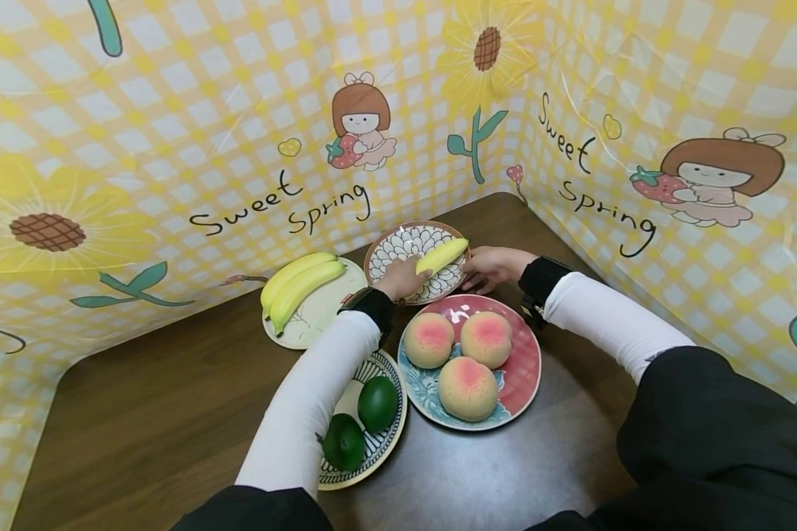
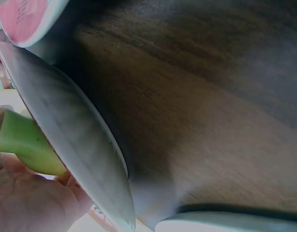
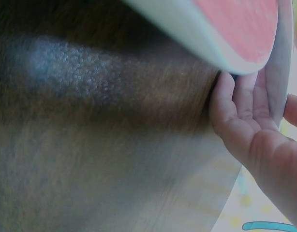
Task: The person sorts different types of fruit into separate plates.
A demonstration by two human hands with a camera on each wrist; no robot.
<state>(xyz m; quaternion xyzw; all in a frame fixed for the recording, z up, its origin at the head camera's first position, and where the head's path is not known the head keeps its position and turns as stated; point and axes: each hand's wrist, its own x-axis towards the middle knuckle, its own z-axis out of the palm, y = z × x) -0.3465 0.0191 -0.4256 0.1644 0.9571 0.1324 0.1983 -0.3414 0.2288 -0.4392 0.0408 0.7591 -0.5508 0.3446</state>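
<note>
gripped in the left hand [image 1: 404, 279] above the floral plate [image 1: 392, 254], the banana [image 1: 442, 255] could be dropped past its rim, while the plate's edge is touched by the relaxed right hand [image 1: 494, 267].

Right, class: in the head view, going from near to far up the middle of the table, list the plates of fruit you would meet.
Striped plate with two dark green round fruits → pink and blue plate with three peaches → white petal-patterned plate, where the left hand holds a yellow banana.
</note>
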